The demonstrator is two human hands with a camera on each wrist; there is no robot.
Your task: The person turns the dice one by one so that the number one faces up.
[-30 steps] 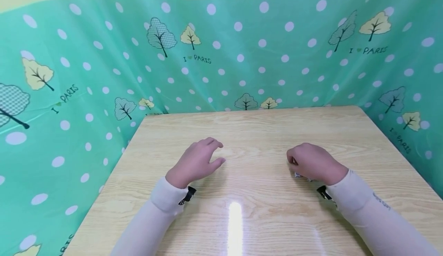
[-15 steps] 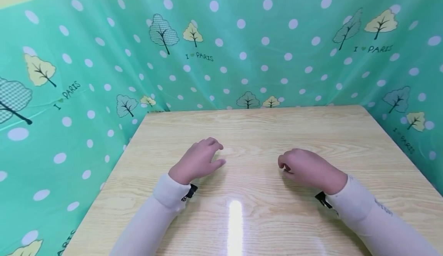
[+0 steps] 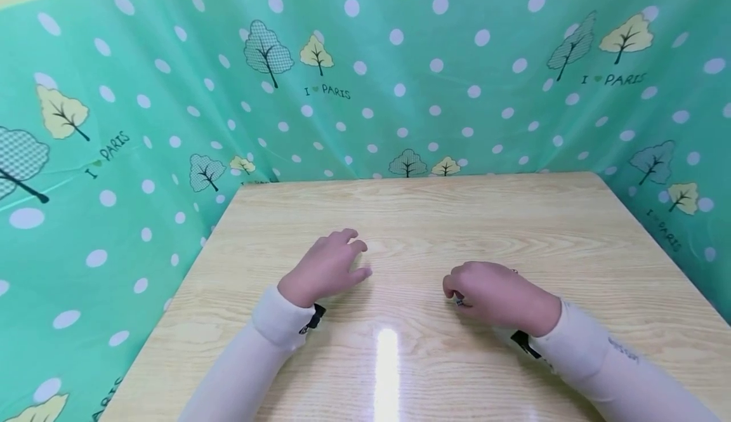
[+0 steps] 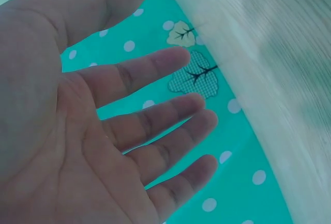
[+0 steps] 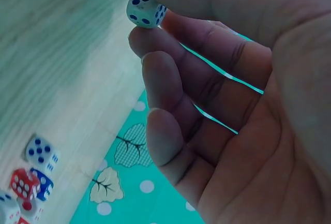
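My right hand (image 3: 493, 298) pinches a white die (image 5: 146, 8) with dark blue pips between its thumb and fingertips. In the head view only a sliver of that die shows between the fingers. On the tabletop beyond the hand, the right wrist view shows a white die (image 5: 39, 150), a red die (image 5: 25, 183), a blue die (image 5: 43, 182) and more white and red ones cut off by the frame. My left hand (image 3: 327, 268) hovers over the left part of the table, fingers spread and relaxed, holding nothing.
The light wood-grain table (image 3: 411, 219) carries a bright strip of reflected light (image 3: 387, 371) near its front. A green dotted cloth (image 3: 337, 117) printed with trees hangs along the back and both sides.
My right hand has moved left and nearer to me. The dice glimpsed below it a second ago are now mostly hidden in the head view. My left hand has stayed almost still.
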